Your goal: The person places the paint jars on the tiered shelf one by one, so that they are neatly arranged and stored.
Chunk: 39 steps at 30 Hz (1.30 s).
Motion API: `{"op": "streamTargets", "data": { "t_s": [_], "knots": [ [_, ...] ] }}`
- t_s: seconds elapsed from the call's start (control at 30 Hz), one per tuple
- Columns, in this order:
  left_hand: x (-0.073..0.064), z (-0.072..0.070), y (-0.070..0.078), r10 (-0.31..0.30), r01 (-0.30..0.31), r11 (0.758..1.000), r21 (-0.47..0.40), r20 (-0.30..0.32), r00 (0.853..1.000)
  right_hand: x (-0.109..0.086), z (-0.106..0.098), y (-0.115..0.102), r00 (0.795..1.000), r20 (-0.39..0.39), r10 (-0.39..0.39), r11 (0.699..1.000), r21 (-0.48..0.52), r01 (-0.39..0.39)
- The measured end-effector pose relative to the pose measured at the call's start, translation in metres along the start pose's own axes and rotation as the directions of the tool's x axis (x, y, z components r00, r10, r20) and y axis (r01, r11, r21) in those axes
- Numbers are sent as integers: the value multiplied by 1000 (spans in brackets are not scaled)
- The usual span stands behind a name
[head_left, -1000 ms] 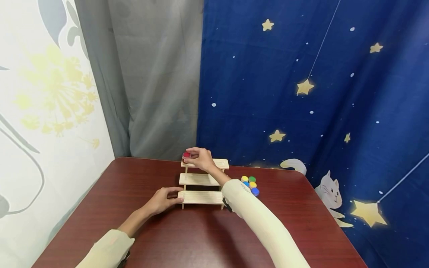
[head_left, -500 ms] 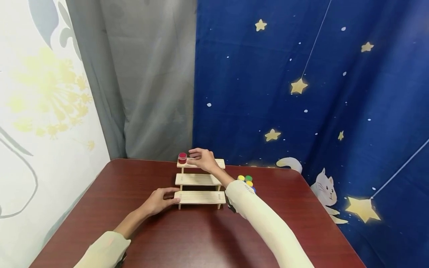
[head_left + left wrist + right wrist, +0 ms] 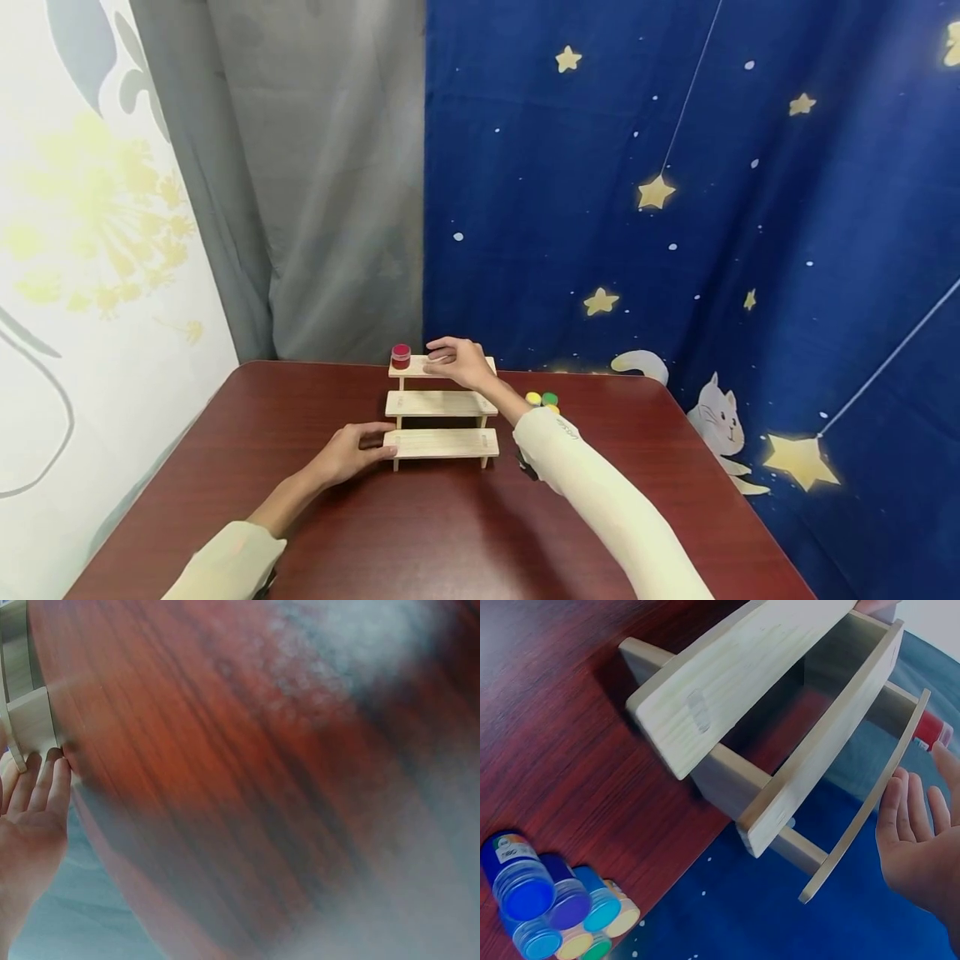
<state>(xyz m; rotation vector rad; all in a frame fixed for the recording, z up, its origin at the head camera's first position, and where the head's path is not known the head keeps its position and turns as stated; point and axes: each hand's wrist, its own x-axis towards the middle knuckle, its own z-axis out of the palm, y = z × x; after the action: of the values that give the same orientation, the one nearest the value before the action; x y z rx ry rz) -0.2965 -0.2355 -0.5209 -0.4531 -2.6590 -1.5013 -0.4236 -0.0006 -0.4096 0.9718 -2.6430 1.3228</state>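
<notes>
A three-step wooden display stand (image 3: 441,443) sits on the table. My left hand (image 3: 347,457) holds the left end of its lowest step, thumb at the front edge and fingers behind; in the left wrist view those fingers (image 3: 45,784) lie against the stand's side. Upright on the left end of the top step is a small jar of red paint (image 3: 401,357), also visible in the right wrist view as a red jar (image 3: 932,731) beyond the board. Just right of it, over the top step, my right hand (image 3: 463,364) hovers with loosely bent fingers and nothing in them.
Several paint jars with coloured lids (image 3: 570,900) are grouped on the table right of the stand, partly hidden by the right sleeve (image 3: 592,483) in the head view. Grey (image 3: 345,183) and blue curtains (image 3: 525,208) hang behind the dark red table (image 3: 285,400).
My right hand has let go of the red paint jar and drawn back a little to the right. The jar stands on the top step. My left hand keeps its hold.
</notes>
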Motion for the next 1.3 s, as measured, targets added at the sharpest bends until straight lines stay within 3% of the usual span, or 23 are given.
{"op": "streamTargets", "data": {
  "t_s": [0.37,0.87,1.3],
  "knots": [
    [1,1,-1,2,-2,1000,3,4,1000,-16,-12,9,998,-12,-63,998,-31,63],
    [-1,0,-3,-9,9,1000,-7,-4,1000,-36,-30,17,1000,-19,-15,999,-51,14],
    [-1,0,-2,-13,13,1000,-10,-3,1000,-56,-44,29,999,-2,-33,999,-12,33]
  ]
}}
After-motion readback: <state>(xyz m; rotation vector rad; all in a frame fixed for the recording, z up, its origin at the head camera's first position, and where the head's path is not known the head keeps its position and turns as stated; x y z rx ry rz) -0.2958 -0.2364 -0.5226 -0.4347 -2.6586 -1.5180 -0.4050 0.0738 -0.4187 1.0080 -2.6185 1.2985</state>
